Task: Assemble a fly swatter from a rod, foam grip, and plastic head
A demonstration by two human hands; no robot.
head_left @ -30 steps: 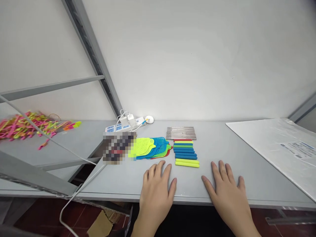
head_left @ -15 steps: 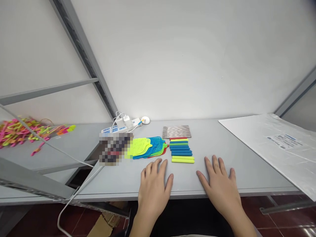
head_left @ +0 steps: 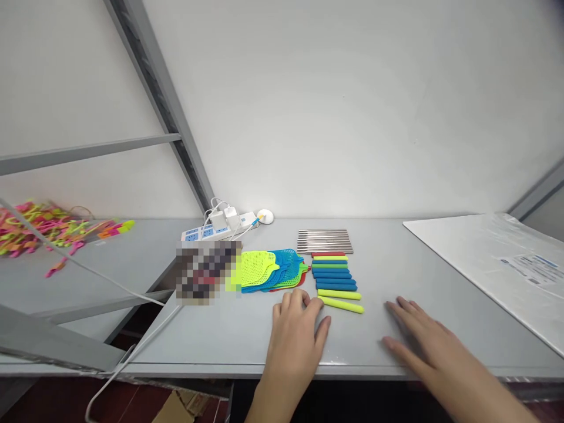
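Observation:
My left hand is over the grey table, fingers curved down and thumb apart. Its index fingertip meets the left end of the nearest yellow tube handle, which lies at a slant. My right hand is open to the right of the handles, slightly blurred, touching none of them. Beyond that yellow handle lies a column of blue handles, with yellow, green and red ones among them. Left of the column spread mesh fly swatter heads: yellow, blue, green and red. Several metal rods lie side by side behind.
A white power strip with plugs and a white round device stand at the back left. A pixelated object is near the swatter heads. A white wrapped panel lies right. Colourful pieces are piled far left, past a metal frame.
The nearest yellow handle has swung to a slant, apart from its neighbour. My left hand has moved forward to its end; my right hand has shifted right and turned. The view has shifted slightly.

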